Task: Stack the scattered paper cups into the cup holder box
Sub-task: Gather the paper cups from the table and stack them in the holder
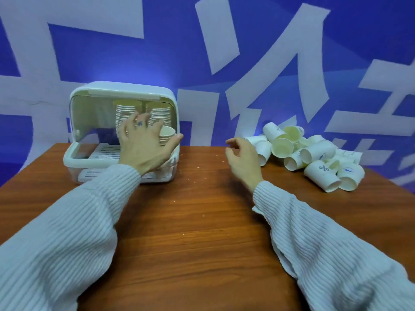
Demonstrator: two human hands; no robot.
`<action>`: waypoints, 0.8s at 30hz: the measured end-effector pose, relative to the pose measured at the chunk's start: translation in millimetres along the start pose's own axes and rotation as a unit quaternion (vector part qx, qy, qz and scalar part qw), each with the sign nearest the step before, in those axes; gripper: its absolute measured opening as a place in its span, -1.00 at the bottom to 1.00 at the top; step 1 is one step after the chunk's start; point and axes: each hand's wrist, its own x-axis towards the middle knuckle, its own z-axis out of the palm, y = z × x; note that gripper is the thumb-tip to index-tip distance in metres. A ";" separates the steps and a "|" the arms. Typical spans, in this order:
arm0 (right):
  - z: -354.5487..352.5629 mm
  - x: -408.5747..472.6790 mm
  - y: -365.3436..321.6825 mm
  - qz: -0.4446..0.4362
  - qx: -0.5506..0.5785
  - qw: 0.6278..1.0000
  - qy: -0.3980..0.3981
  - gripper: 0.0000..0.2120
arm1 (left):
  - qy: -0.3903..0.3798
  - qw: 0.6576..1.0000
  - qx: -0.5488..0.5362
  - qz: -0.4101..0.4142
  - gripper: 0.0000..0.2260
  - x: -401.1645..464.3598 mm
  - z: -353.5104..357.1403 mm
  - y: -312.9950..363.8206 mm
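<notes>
Two hands: left (143, 147) spread before box (89, 158), right (243, 158) loosely curled, empty, near cup pile (314, 153).

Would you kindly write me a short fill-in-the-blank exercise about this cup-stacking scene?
1. The loose paper cups lie on the person's ____ side.
2. The cup holder box stands on a ____ table.
3. The ____ hand reaches into the box.
4. The right hand holds ____.

Answers: right; wooden; left; nothing
</notes>
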 end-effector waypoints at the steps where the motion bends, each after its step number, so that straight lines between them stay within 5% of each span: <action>1: -6.8 1.1 12.9 0.019 -0.057 0.998 0.012 -0.77 | 0.061 0.998 -0.022 0.029 -0.35 -6.8 2.6 5.1; 4: -33.3 6.2 58.6 0.067 -0.252 0.965 0.014 -0.73 | 0.152 0.977 -0.089 0.124 -0.50 -24.6 13.9 45.7; 8: -51.1 9.4 96.7 0.098 -0.360 0.924 -0.078 -0.64 | 0.095 0.971 -0.151 0.162 -0.51 -44.1 31.8 105.1; 13: -41.5 16.7 101.7 0.180 -0.216 0.951 -0.130 -0.54 | 0.012 0.969 -0.212 0.129 -0.52 -79.8 62.6 142.2; 19: -19.2 31.7 95.7 0.288 -0.164 0.943 0.031 -0.29 | -0.057 0.971 -0.196 0.122 -0.49 -93.6 71.8 144.6; 24: -12.1 36.9 96.7 0.295 -0.140 0.943 0.071 -0.52 | -0.081 0.970 -0.206 0.103 -0.50 -91.4 70.0 142.5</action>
